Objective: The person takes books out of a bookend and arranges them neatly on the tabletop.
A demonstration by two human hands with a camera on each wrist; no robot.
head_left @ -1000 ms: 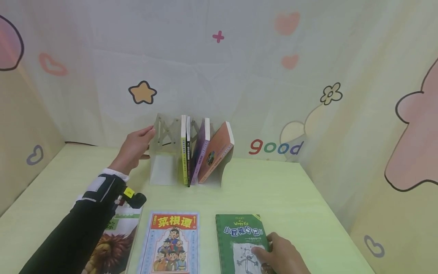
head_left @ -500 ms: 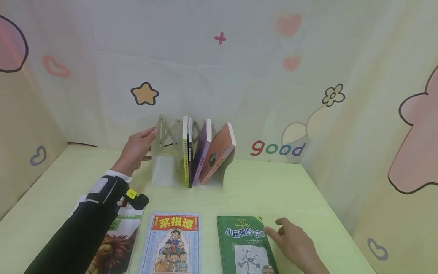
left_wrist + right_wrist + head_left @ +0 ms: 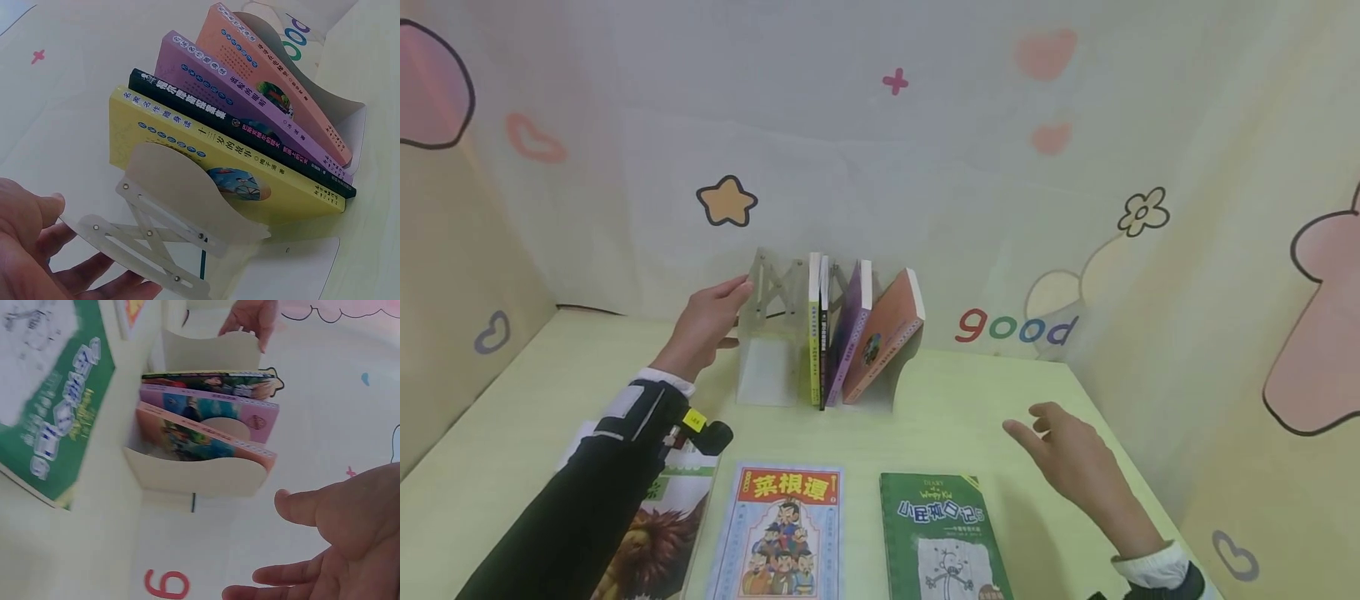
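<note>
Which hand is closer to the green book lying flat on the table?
Right. The right hand hovers open just beyond the green book's far right corner, not touching it. The left hand is far off, holding the book stand's left end plate.

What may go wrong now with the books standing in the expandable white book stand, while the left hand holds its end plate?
1. The orange book leans hard on the right end plate; if the left hand pulls the expandable white book stand wider, it may topple.
2. The purple book also tilts and could slide down.
3. The right hand hovers open beside the stand and might knock it.
</note>
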